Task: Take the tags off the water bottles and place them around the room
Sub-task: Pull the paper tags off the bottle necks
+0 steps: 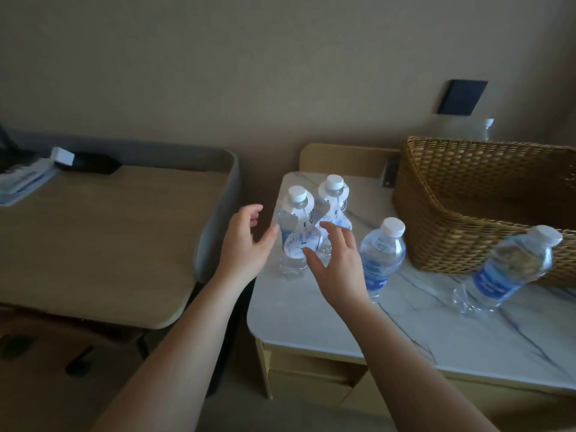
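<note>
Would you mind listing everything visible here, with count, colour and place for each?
tagged water bottles: two, clear with white caps and white neck tags, upright at the marble top's left end
untagged water bottles: two, clear with blue labels, white caps, further right on the marble top
marble top: one, white with dark veins, on a pale cabinet
wicker basket: one, tan, back right on the marble top
wooden table: one, beige, left of the cabinet
wall panel: one, dark, on the wall above the basket
left hand: open, just left of the tagged bottles
right hand: open, fingers spread just in front of them
</note>
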`<state>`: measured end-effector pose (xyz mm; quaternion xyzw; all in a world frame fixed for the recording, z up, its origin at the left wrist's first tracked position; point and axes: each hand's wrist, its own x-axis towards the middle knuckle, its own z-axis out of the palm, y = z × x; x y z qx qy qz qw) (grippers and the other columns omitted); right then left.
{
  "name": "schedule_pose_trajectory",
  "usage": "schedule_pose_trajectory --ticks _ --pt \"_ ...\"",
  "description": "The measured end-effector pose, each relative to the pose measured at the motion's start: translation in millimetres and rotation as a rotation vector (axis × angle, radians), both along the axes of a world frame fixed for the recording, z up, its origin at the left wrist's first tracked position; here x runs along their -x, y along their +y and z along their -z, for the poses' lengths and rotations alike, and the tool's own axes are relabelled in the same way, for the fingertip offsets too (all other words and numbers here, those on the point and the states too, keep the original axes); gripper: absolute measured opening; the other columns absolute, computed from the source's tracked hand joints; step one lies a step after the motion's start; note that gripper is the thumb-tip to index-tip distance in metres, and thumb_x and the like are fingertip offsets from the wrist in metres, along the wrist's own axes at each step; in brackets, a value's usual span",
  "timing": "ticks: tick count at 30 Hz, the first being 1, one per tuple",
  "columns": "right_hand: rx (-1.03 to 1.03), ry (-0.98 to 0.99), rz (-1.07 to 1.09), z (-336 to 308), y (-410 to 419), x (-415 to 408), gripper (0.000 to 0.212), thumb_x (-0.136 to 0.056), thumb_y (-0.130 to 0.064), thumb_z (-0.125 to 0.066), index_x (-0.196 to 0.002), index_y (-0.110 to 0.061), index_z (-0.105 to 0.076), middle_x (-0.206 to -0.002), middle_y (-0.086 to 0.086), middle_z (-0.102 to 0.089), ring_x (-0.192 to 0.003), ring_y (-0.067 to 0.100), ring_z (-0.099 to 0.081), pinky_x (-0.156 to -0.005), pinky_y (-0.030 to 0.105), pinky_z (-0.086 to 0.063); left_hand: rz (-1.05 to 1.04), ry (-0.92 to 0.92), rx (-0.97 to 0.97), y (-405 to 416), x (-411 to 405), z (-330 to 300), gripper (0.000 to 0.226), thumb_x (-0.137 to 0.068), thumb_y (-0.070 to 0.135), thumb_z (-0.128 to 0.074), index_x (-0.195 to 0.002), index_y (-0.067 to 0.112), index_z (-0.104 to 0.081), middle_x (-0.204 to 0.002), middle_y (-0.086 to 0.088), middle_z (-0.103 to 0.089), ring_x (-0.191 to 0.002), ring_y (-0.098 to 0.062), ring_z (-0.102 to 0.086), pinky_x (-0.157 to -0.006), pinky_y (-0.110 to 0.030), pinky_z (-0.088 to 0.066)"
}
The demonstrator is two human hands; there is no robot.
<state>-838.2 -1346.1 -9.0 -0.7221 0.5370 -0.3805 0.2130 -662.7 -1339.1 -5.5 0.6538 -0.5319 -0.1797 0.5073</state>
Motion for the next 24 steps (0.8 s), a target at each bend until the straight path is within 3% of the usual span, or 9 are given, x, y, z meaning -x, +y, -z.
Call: schedule_pose_trajectory --ticks 2,6,9,12,14,16,20,24 --pt "-0.025 0.001 0.037 2 -4 -9 0.057 -0.085 -0.035 -0.067 -0.135 -0.025 -0.041 -0.141 0.001 -0.042 -0.118 0.019 -0.051 -0.088 0.024 -0.04 0.073 0.011 -0.046 -11 -6 -4 0.049 -0.086 0.034 -0.067 -0.131 0.027 -0.048 -0.127 0.014 -0.048 -0.112 -0.001 -0.047 -0.083 -0.012 -0.038" --pt "-0.088 -0.077 0.066 5 -11 -18 0.06 -0.082 -0.035 -0.07 -0.135 -0.024 -0.041 -0.134 0.0 -0.047 -0.119 0.019 -0.049 -0.088 0.026 -0.041 0.232 0.152 -0.108 -27 -3 -8 0.052 -0.087 0.029 -0.068 -0.134 0.032 -0.046 -0.124 0.023 -0.046 -0.114 0.003 -0.047 -0.084 -0.009 -0.037" --pt "-0.173 -0.138 0.107 8 -15 -23 0.056 -0.083 -0.034 -0.069 -0.132 -0.025 -0.043 -0.124 -0.003 -0.054 -0.111 0.015 -0.051 -0.086 0.027 -0.042 0.275 0.241 -0.121 -35 -1 -5 0.051 -0.087 0.021 -0.068 -0.134 0.026 -0.049 -0.125 0.017 -0.053 -0.122 -0.008 -0.051 -0.1 -0.029 -0.045" --pt "-0.284 -0.244 0.135 10 -18 -20 0.029 -0.089 -0.029 -0.064 -0.115 -0.025 -0.054 -0.095 -0.005 -0.062 -0.093 0.017 -0.058 -0.076 0.026 -0.045 0.263 0.262 -0.108 -39 0 -2 0.042 -0.087 0.018 -0.068 -0.127 0.021 -0.057 -0.127 0.004 -0.062 -0.117 -0.015 -0.058 -0.101 -0.046 -0.046" --pt "-0.312 -0.324 0.12 8 -16 -15 0.007 -0.092 -0.025 -0.061 -0.096 -0.02 -0.059 -0.084 -0.005 -0.064 -0.085 0.02 -0.062 -0.072 0.028 -0.049 0.252 0.26 -0.113 -40 -1 -1 0.038 -0.087 0.019 -0.068 -0.123 0.022 -0.059 -0.125 0.002 -0.063 -0.117 -0.016 -0.058 -0.1 -0.048 -0.047" --pt "-0.326 -0.421 0.081 4 -11 -11 0.007 -0.093 -0.023 -0.06 -0.089 -0.017 -0.059 -0.084 -0.002 -0.066 -0.083 0.023 -0.064 -0.076 0.036 -0.055 0.25 0.24 -0.129 -42 -2 -2 0.037 -0.087 0.021 -0.068 -0.123 0.023 -0.059 -0.126 0.003 -0.062 -0.117 -0.016 -0.057 -0.098 -0.049 -0.048" --pt "-0.304 -0.544 0.03 -9 -3 -4 0.005 -0.094 -0.018 -0.057 -0.092 -0.015 -0.06 -0.093 0.007 -0.069 -0.087 0.026 -0.066 -0.076 0.042 -0.058 0.265 0.231 -0.158 -42 -5 -5 0.042 -0.087 0.028 -0.069 -0.126 0.021 -0.058 -0.128 0.003 -0.061 -0.117 -0.016 -0.057 -0.094 -0.049 -0.051" --pt "-0.317 -0.621 0.012 -24 -4 -5 0.005 -0.096 -0.016 -0.054 -0.094 -0.015 -0.058 -0.092 0.01 -0.071 -0.087 0.025 -0.069 -0.071 0.039 -0.06 0.257 0.207 -0.176 -42 -7 -7 0.043 -0.086 0.031 -0.069 -0.127 0.022 -0.058 -0.131 0.003 -0.059 -0.119 -0.016 -0.055 -0.093 -0.048 -0.052"
